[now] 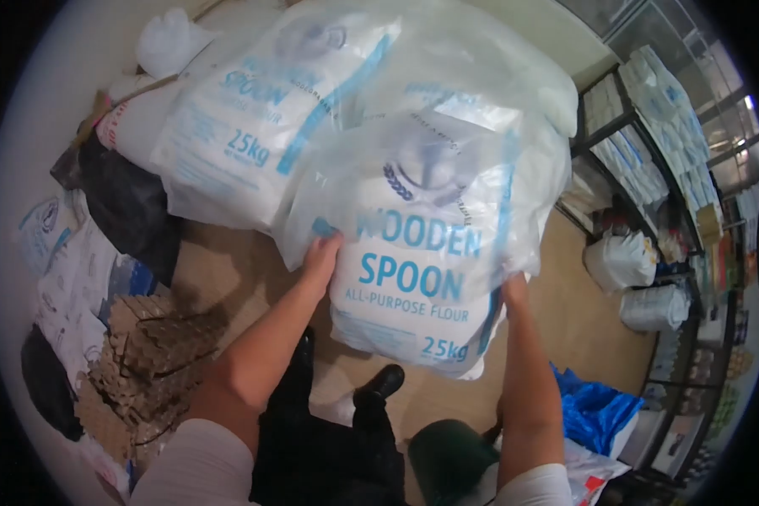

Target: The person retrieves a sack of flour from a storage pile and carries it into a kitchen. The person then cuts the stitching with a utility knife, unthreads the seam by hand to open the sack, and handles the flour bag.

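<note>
A large white 25kg sack of all-purpose flour, printed in blue and wrapped in clear plastic, hangs or leans in front of me, its lower end above the floor. My left hand is closed on the plastic at its left side. At its right edge, my right hand grips the side, with most of the fingers hidden behind the sack. Another flour sack with the same print lies behind it to the left. More clear-wrapped bulk rises behind both; I cannot tell how it is divided.
Stacked brown cardboard trays stand at lower left, near a black plastic bag. Shelves with packed white goods line the right wall. A dark green bin and a blue plastic bag sit by my feet.
</note>
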Demonstrator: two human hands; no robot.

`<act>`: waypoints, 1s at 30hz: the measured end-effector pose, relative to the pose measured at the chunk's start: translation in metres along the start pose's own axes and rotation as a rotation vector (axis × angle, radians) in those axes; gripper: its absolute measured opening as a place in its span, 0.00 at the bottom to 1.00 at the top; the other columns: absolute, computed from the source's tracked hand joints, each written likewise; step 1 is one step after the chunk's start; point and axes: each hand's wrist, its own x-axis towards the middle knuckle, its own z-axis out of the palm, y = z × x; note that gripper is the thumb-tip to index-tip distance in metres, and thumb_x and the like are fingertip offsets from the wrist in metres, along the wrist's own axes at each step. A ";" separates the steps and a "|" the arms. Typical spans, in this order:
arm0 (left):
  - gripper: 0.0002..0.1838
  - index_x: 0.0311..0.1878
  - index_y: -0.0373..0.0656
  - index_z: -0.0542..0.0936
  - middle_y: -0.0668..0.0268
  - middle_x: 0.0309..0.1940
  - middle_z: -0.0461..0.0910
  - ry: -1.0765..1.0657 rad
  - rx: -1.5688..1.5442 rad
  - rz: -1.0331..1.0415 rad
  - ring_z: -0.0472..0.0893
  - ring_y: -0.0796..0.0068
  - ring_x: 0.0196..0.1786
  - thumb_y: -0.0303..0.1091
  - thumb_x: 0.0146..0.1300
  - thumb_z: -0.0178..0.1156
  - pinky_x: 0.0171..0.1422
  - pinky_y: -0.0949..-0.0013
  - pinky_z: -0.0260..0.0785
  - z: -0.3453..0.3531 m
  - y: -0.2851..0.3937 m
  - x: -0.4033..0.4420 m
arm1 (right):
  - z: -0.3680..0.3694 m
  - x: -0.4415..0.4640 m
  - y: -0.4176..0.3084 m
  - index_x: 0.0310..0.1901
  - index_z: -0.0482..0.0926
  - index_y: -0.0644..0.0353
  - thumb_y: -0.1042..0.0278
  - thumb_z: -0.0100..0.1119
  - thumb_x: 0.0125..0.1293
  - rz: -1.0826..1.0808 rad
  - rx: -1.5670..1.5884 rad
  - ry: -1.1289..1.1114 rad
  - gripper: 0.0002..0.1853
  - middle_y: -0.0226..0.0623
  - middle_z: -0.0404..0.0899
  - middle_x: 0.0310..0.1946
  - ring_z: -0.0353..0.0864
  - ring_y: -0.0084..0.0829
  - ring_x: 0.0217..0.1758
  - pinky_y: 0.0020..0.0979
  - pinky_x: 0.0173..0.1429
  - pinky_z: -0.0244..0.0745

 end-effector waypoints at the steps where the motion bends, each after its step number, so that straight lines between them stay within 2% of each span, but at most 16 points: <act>1: 0.27 0.48 0.34 0.72 0.61 0.40 0.76 -0.069 0.077 -0.012 0.74 0.71 0.40 0.50 0.55 0.59 0.45 0.70 0.66 0.006 0.010 0.000 | 0.008 0.004 -0.005 0.58 0.65 0.68 0.46 0.45 0.64 -0.031 0.022 0.022 0.32 0.43 0.67 0.55 0.65 0.32 0.58 0.32 0.59 0.60; 3: 0.34 0.56 0.34 0.68 0.58 0.47 0.74 -0.201 0.230 -0.033 0.73 0.68 0.48 0.53 0.55 0.58 0.52 0.68 0.65 0.014 0.029 0.007 | 0.016 0.020 0.000 0.56 0.67 0.67 0.47 0.47 0.63 -0.212 -0.077 0.093 0.31 0.43 0.70 0.52 0.68 0.33 0.54 0.32 0.56 0.62; 5: 0.39 0.60 0.35 0.63 0.55 0.54 0.69 -0.141 0.170 -0.114 0.69 0.65 0.55 0.58 0.56 0.54 0.58 0.65 0.61 0.019 0.005 0.014 | 0.017 0.036 0.025 0.53 0.70 0.66 0.47 0.48 0.61 -0.495 -0.316 0.191 0.29 0.43 0.76 0.45 0.75 0.36 0.47 0.31 0.50 0.66; 8: 0.43 0.64 0.36 0.59 0.53 0.60 0.63 -0.234 -0.105 -0.142 0.63 0.60 0.61 0.64 0.56 0.48 0.63 0.62 0.57 0.008 -0.040 0.027 | 0.034 -0.026 -0.031 0.51 0.72 0.66 0.46 0.48 0.61 -0.094 0.016 0.248 0.28 0.45 0.77 0.44 0.75 0.39 0.47 0.32 0.50 0.67; 9: 0.44 0.64 0.36 0.58 0.53 0.61 0.61 -0.300 -0.237 -0.126 0.62 0.59 0.63 0.66 0.56 0.46 0.64 0.61 0.55 0.003 -0.046 0.033 | 0.039 -0.045 -0.041 0.48 0.74 0.66 0.48 0.48 0.61 -0.173 -0.313 0.357 0.26 0.47 0.78 0.41 0.76 0.41 0.45 0.34 0.48 0.68; 10: 0.44 0.64 0.36 0.58 0.54 0.62 0.61 -0.275 -0.251 -0.203 0.61 0.58 0.63 0.66 0.57 0.44 0.65 0.60 0.55 -0.004 -0.043 0.034 | 0.044 -0.054 -0.034 0.46 0.75 0.67 0.50 0.50 0.60 -0.157 -0.422 0.368 0.25 0.50 0.78 0.38 0.76 0.44 0.43 0.37 0.47 0.68; 12: 0.41 0.63 0.37 0.61 0.56 0.61 0.62 -0.195 -0.206 -0.283 0.63 0.59 0.61 0.64 0.58 0.42 0.64 0.59 0.55 -0.019 -0.030 0.031 | 0.067 -0.102 -0.048 0.40 0.76 0.67 0.50 0.53 0.59 -0.106 -0.280 0.439 0.23 0.53 0.77 0.35 0.75 0.51 0.41 0.41 0.47 0.68; 13: 0.40 0.62 0.37 0.63 0.56 0.60 0.64 -0.137 -0.148 -0.281 0.65 0.59 0.60 0.63 0.58 0.43 0.64 0.59 0.57 -0.027 -0.023 0.033 | 0.075 -0.111 -0.015 0.41 0.76 0.67 0.50 0.53 0.59 -0.065 -0.390 0.436 0.23 0.54 0.77 0.34 0.75 0.53 0.40 0.43 0.44 0.69; 14: 0.38 0.61 0.38 0.65 0.57 0.57 0.67 -0.183 -0.175 -0.282 0.67 0.61 0.58 0.62 0.59 0.44 0.62 0.60 0.58 -0.039 -0.023 0.040 | 0.084 -0.136 -0.026 0.39 0.76 0.67 0.50 0.53 0.59 -0.076 -0.453 0.457 0.23 0.57 0.77 0.32 0.76 0.55 0.37 0.43 0.41 0.69; 16: 0.35 0.59 0.38 0.67 0.58 0.54 0.70 -0.178 -0.154 -0.261 0.70 0.63 0.55 0.59 0.59 0.45 0.60 0.63 0.60 -0.055 -0.029 0.051 | 0.095 -0.166 0.001 0.39 0.77 0.68 0.51 0.53 0.60 -0.104 -0.161 0.305 0.22 0.56 0.77 0.30 0.76 0.51 0.36 0.38 0.44 0.69; 18: 0.33 0.58 0.38 0.69 0.59 0.52 0.72 -0.084 -0.065 -0.204 0.72 0.65 0.53 0.57 0.60 0.47 0.58 0.64 0.62 -0.067 -0.041 0.060 | 0.097 -0.166 0.044 0.47 0.72 0.68 0.56 0.57 0.59 0.144 -0.040 0.063 0.23 0.51 0.77 0.35 0.76 0.42 0.39 0.34 0.47 0.68; 21: 0.32 0.59 0.38 0.67 0.61 0.54 0.71 -0.069 -0.174 -0.233 0.71 0.66 0.54 0.54 0.60 0.49 0.58 0.67 0.61 -0.059 -0.027 0.028 | 0.085 -0.126 0.065 0.55 0.65 0.68 0.62 0.61 0.56 -0.282 0.070 0.361 0.28 0.47 0.73 0.46 0.73 0.36 0.45 0.34 0.51 0.67; 23: 0.31 0.60 0.39 0.66 0.62 0.55 0.70 -0.053 -0.243 -0.284 0.70 0.67 0.54 0.52 0.60 0.50 0.58 0.67 0.61 -0.059 -0.031 0.012 | 0.057 -0.089 0.016 0.58 0.58 0.69 0.64 0.64 0.54 -0.417 0.183 0.324 0.34 0.46 0.68 0.52 0.71 0.36 0.49 0.34 0.54 0.66; 25: 0.30 0.60 0.39 0.65 0.62 0.55 0.70 -0.053 -0.299 -0.306 0.70 0.68 0.55 0.49 0.61 0.51 0.59 0.67 0.61 -0.066 -0.048 0.009 | 0.032 -0.043 -0.010 0.56 0.60 0.70 0.63 0.65 0.53 -0.424 0.172 0.285 0.34 0.46 0.69 0.49 0.71 0.36 0.49 0.32 0.54 0.66; 28: 0.26 0.61 0.41 0.65 0.63 0.54 0.71 -0.096 0.402 0.132 0.70 0.70 0.55 0.42 0.61 0.52 0.59 0.68 0.60 -0.078 -0.083 0.033 | 0.024 -0.024 -0.048 0.56 0.60 0.70 0.62 0.65 0.53 -0.528 0.082 0.260 0.34 0.45 0.70 0.49 0.71 0.35 0.50 0.31 0.54 0.66; 30: 0.25 0.60 0.41 0.66 0.63 0.53 0.71 -0.094 0.463 0.232 0.70 0.70 0.54 0.41 0.61 0.52 0.59 0.67 0.61 -0.061 -0.071 0.051 | 0.041 -0.032 -0.076 0.56 0.61 0.70 0.63 0.66 0.52 -0.430 0.254 0.339 0.34 0.45 0.69 0.50 0.70 0.35 0.51 0.31 0.54 0.66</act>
